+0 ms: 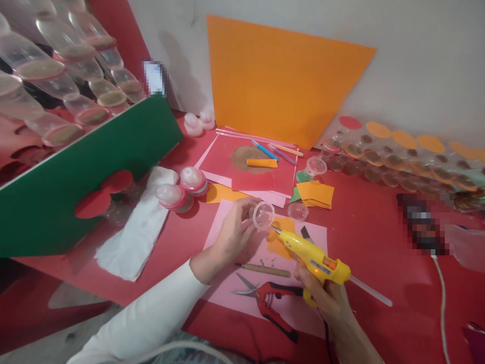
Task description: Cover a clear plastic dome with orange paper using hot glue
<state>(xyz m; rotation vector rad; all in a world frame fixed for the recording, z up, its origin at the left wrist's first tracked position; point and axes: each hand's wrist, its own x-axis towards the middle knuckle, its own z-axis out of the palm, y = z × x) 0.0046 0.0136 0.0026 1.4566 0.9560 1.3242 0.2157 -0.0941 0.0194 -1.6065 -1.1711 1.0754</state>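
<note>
My left hand (238, 230) is closed around a small clear plastic cup (263, 216), its round mouth facing right. In my right hand (328, 298) is a yellow hot glue gun (312, 255) with a clear glue stick poking out of its back. The metal nozzle points left and sits very close to the cup's rim; whether it touches, I cannot tell. Beneath both hands lies a pink sheet (222, 303). Pruning shears (271, 301) with red handles rest on it, blades spread, below a brown wooden-handled tool (265, 269).
Orange paper squares (316, 194) and another clear cup (298, 212) lie beyond my hands. Markers (265, 150) rest on red sheets behind. Capped cups (174, 197) and a white cloth (140, 227) are left, by a green board (94, 167). Several cups (379, 149) line the back right.
</note>
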